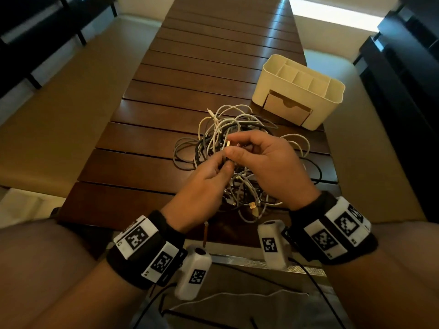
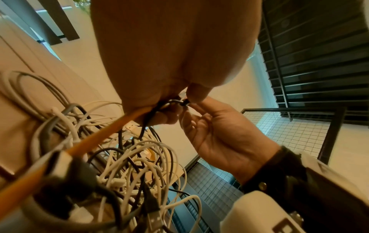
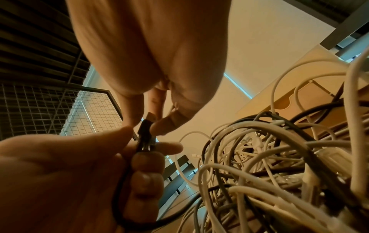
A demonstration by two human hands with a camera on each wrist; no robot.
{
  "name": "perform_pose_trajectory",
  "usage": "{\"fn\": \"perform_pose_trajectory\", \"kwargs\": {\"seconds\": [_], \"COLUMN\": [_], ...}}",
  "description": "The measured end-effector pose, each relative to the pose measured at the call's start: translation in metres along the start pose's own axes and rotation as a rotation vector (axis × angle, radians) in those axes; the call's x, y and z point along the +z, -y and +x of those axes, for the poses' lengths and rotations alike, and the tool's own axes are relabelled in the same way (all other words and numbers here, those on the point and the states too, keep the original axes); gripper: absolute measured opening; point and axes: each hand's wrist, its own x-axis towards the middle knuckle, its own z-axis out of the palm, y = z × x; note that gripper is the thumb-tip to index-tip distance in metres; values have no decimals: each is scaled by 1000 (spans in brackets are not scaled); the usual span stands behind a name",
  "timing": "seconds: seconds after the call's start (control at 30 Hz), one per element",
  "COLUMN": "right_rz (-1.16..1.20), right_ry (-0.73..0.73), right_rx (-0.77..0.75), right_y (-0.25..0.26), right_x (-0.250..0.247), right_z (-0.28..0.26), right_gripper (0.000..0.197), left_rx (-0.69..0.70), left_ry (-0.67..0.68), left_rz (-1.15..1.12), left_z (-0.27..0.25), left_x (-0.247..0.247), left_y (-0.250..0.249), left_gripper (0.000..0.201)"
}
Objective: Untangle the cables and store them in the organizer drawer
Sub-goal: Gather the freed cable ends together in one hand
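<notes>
Cables, white, grey and black, lay in one loose tangled heap [image 1: 235, 148] on the dark brown slatted wooden table [image 1: 190, 74], roughly at the middle of the head view. A cream plastic desk organizer [image 1: 299, 91] with open top compartments stood at about one o'clock from the heap, near it but not plainly touching. Its tan cardboard-coloured drawer [image 1: 286, 108] faced the heap and looked shut or nearly so; a narrow gap cannot be ruled out.

Both hands hovered over the near side of the tangle, fingertips almost meeting. The left hand [image 1: 202, 193] came in from seven o'clock, its fingers curled round a thin black cable [image 3: 121, 189] that looped under the palm, with thumb and forefinger pinching it just below the plug. The right hand [image 1: 273, 167] came in from five o'clock, thumb and forefinger pinching the black plug end [image 3: 146, 129] of that same cable, its metal tip showing above; the other fingers were loosely bent.

In the left wrist view an orange cable [image 2: 95, 138] ran from under the left palm toward the lower left corner. Both wrists wore black bands carrying white blocks printed with black square markers [image 1: 137, 236].
</notes>
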Motion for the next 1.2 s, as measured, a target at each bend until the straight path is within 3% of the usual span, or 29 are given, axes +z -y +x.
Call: {"fn": "perform_pose_trajectory", "kwargs": {"seconds": [0.13, 0.27, 0.37, 0.47, 0.53, 0.7, 0.83, 0.93, 1.0, 1.07, 1.2], "right_rz": [-20, -43, 20, 160, 190, -11, -339, -607, -769, -808, -514], "right_ry": [-14, 27, 13, -80, -63, 309, 271, 318, 340, 250, -5], "right_rx": [1, -41, -49, -29, 25, 152, -41, -133, -102, -66, -121], "right_y": [0, 4, 6, 8, 7, -11, -16, -22, -26, -29, -20], "right_x": [-3, -6, -2, -1, -4, 14, 21, 17, 14, 7, -7], "right_z": [1, 0, -1, -1, -1, -12, -9, 0, 5, 9, 11], "right_gripper": [21, 17, 18, 13, 9, 22, 12, 21, 29, 28, 9], "left_rx": [53, 8, -21, -9, -19, 52, 77, 136, 172, 182, 75], "left_ry": [21, 53, 94, 8, -107, -158, -207, -222, -218, -214, -225], "left_rz": [76, -225, -205, -96, -161, -415, -545, -671, -723, -705, -402], "left_z": [0, 2, 3, 5, 6, 9, 7, 9, 9, 8, 6], "left_x": [-1, -6, -9, -14, -19, -27, -31, -36, -40, -43, -41], "left_y": [2, 1, 0, -1, -3, -4, -7, -11, -15, -17, -11], "left_gripper": [36, 43, 42, 24, 22, 14, 17, 19, 19, 21, 20]}}
